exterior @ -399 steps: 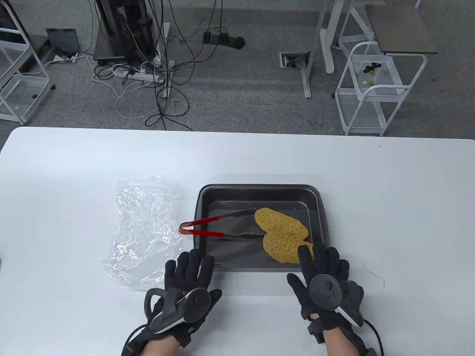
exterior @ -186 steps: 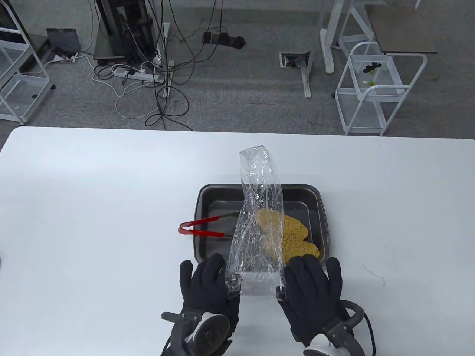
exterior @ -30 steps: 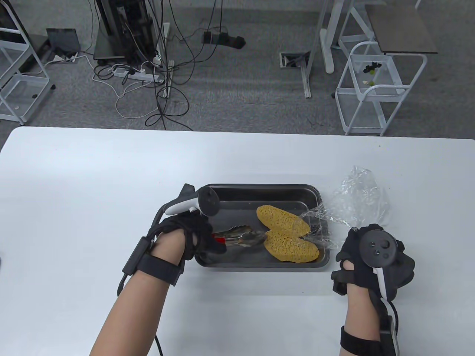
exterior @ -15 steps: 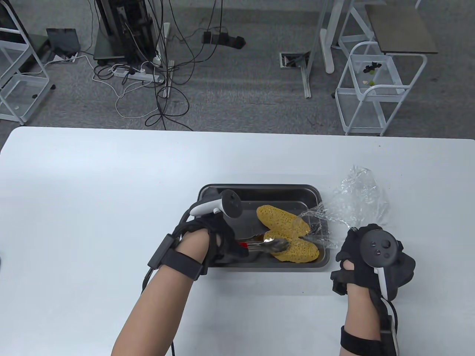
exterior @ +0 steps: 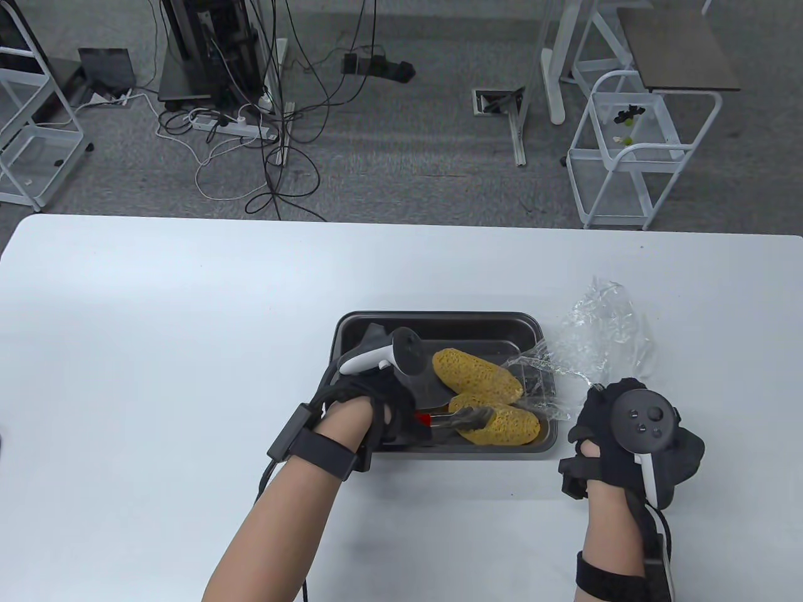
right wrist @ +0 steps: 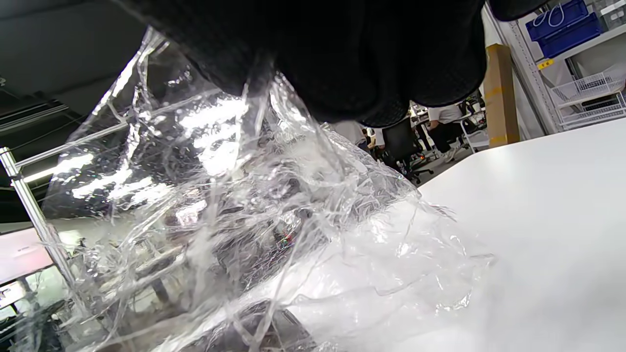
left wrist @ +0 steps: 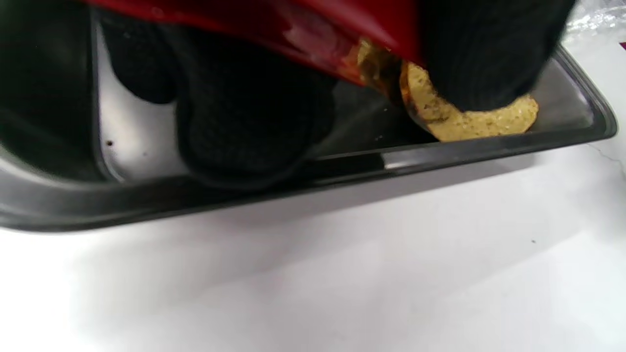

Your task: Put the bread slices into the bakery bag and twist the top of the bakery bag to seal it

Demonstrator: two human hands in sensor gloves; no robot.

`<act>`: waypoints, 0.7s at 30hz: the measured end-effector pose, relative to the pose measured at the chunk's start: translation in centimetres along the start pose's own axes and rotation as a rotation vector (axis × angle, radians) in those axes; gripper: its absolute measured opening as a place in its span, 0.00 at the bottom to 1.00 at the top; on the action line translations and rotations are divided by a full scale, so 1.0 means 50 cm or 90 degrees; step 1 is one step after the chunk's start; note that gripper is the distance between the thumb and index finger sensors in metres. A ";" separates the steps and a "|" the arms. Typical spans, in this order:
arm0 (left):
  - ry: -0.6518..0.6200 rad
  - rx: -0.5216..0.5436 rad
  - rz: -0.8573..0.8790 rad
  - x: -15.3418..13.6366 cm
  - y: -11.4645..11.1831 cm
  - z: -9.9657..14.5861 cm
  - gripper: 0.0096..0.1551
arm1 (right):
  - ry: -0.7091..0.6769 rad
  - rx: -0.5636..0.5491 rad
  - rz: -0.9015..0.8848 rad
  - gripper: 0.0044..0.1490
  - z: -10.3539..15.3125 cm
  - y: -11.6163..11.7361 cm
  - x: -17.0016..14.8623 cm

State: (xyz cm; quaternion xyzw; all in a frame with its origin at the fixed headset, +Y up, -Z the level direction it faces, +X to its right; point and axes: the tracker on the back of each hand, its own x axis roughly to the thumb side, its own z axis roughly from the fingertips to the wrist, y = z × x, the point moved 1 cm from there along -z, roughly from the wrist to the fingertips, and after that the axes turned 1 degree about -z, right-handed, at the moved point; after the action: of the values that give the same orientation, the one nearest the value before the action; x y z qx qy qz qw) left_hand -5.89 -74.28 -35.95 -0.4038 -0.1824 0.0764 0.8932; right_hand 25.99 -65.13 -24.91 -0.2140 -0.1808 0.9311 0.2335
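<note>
Two yellow bread slices lie in the dark baking tray [exterior: 439,321]: the far slice [exterior: 478,375] and the near slice [exterior: 511,426]. My left hand [exterior: 394,419] grips the red-handled tongs [exterior: 448,419] inside the tray, and their metal tips meet the near slice's left end. In the left wrist view the red tong handle [left wrist: 293,24] crosses the top above a bread slice [left wrist: 464,122]. My right hand [exterior: 605,433] holds the clear bakery bag [exterior: 605,332] to the right of the tray, its mouth reaching over the tray's right rim. The crinkled bag [right wrist: 244,234] fills the right wrist view.
The white table [exterior: 157,351] stretches wide to the left and behind the tray. The tray's near rim [left wrist: 440,151] stands close to the left hand. Carts, cables and desk legs are on the floor beyond the table's far edge.
My left hand has carried the tongs rightward across the tray until their tips reached the near slice. The right hand and the bag have stayed in place.
</note>
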 end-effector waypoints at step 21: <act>0.044 0.175 0.001 -0.155 -0.021 0.209 0.49 | -0.037 -0.106 0.021 0.25 0.004 0.036 -0.009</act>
State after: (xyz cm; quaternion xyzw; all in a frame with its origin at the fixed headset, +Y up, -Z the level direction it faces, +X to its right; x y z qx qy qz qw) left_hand -17.08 -69.94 -30.87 -0.2805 -0.1392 0.0874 0.9457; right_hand 25.61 -66.91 -25.37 -0.2086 -0.2605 0.9224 0.1947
